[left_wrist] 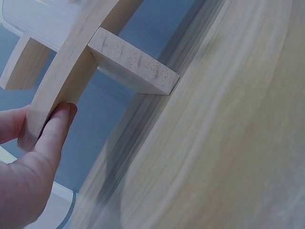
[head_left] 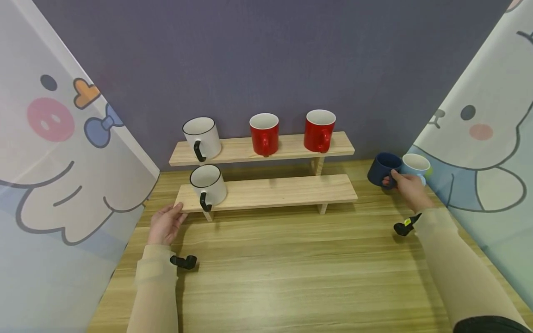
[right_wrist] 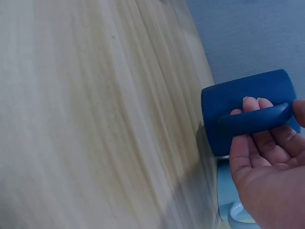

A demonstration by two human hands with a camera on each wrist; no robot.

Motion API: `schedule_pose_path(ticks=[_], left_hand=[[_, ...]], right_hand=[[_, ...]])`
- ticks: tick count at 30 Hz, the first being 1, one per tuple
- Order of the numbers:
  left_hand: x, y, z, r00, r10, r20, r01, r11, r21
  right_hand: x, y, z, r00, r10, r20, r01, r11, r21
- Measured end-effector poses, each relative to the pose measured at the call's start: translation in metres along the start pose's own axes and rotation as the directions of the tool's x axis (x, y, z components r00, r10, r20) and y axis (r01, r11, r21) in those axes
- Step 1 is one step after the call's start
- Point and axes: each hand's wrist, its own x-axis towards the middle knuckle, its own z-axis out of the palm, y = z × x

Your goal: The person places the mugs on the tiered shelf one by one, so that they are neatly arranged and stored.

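My right hand (head_left: 405, 185) grips the handle of a dark blue mug (head_left: 383, 167) standing on the wooden table at the right; in the right wrist view its fingers (right_wrist: 252, 107) curl through the handle of the dark blue mug (right_wrist: 238, 95). A light blue mug (head_left: 416, 164) stands right beside it, touching or nearly so. My left hand (head_left: 166, 222) holds the left end of the lower board (head_left: 283, 192) of a two-step wooden shelf; the left wrist view shows the thumb (left_wrist: 52, 129) pressed on the board's edge (left_wrist: 62, 81).
A white mug (head_left: 208, 184) with a black handle stands on the lower step. The upper step (head_left: 287, 145) carries another white mug (head_left: 202, 137) and two red mugs (head_left: 264, 134) (head_left: 319, 130). Cartoon-printed panels close in both sides; a grey wall stands behind.
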Motion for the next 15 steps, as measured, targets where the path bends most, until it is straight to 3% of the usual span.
schedule_pose_path(ticks=[8, 15], left_hand=[[0.001, 0.0, 0.0, 1.0, 0.0, 0.001, 0.0, 1.0, 0.004], [0.002, 0.0, 0.0, 1.0, -0.004, 0.001, 0.004, 1.0, 0.007]], right_hand=[[0.003, 0.001, 0.008, 1.0, -0.03, -0.002, 0.03, 0.999, 0.011], [0.003, 0.003, 0.013, 0.998, -0.046, -0.041, 0.055, 0.965, 0.256]])
